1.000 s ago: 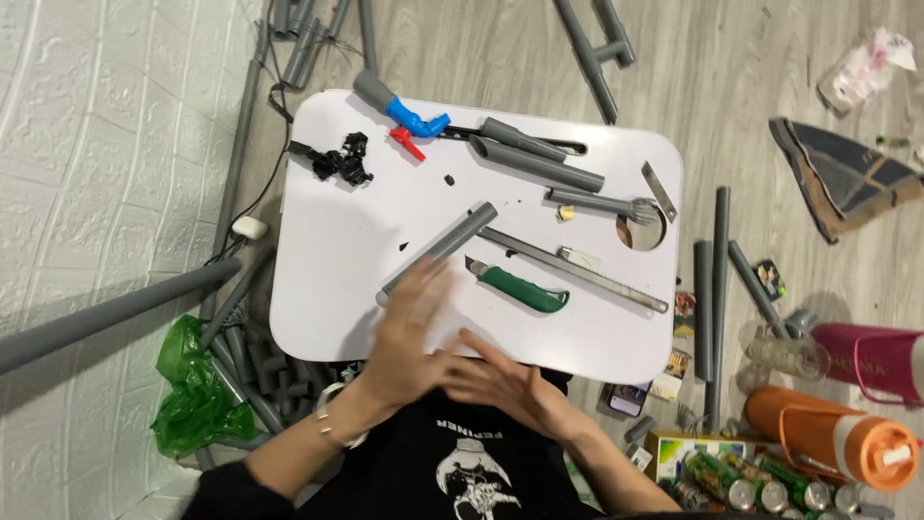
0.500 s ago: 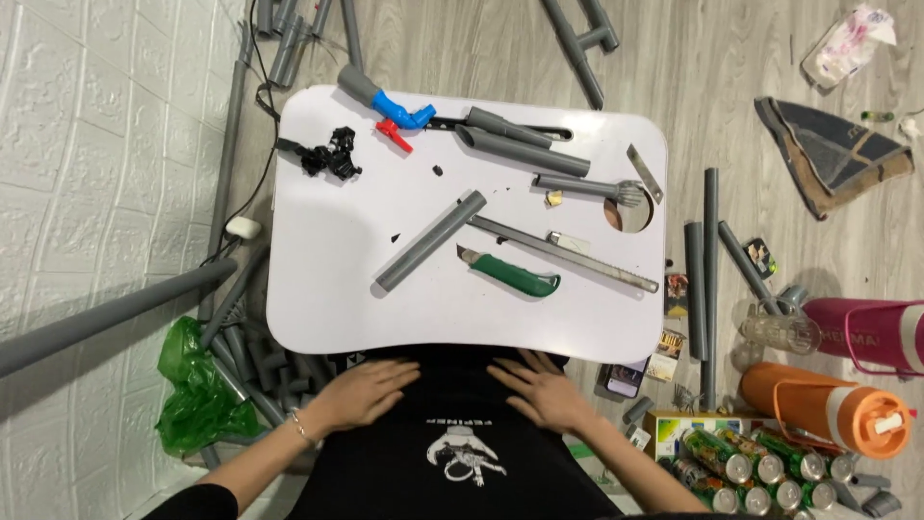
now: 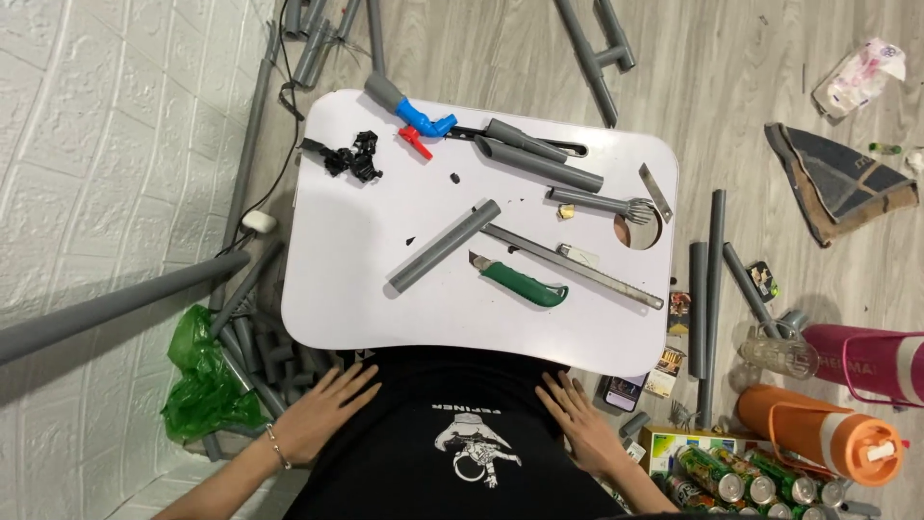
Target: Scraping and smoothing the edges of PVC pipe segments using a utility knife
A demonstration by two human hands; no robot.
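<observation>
We look down on a home floor used as a makeshift workshop: a small white lap table point(image 3: 337, 279) on wood-look flooring point(image 3: 751, 106), grey plastic pipes point(image 3: 707, 289) scattered about, a green-handled utility knife point(image 3: 525, 286), drink cans point(image 3: 717, 472), and a white textured wall point(image 3: 115, 144).

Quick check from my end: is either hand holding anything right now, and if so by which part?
Nothing is held. The left hand and right hand lie open and flat at the person's sides, below the white table; the green-handled knife lies untouched.

One head-worn camera looked straight down from well above the white surface point(image 3: 366, 260), the person's torso at the bottom edge. It took in the whole surface and the surrounding floor point(image 3: 751, 77); no second view.
</observation>
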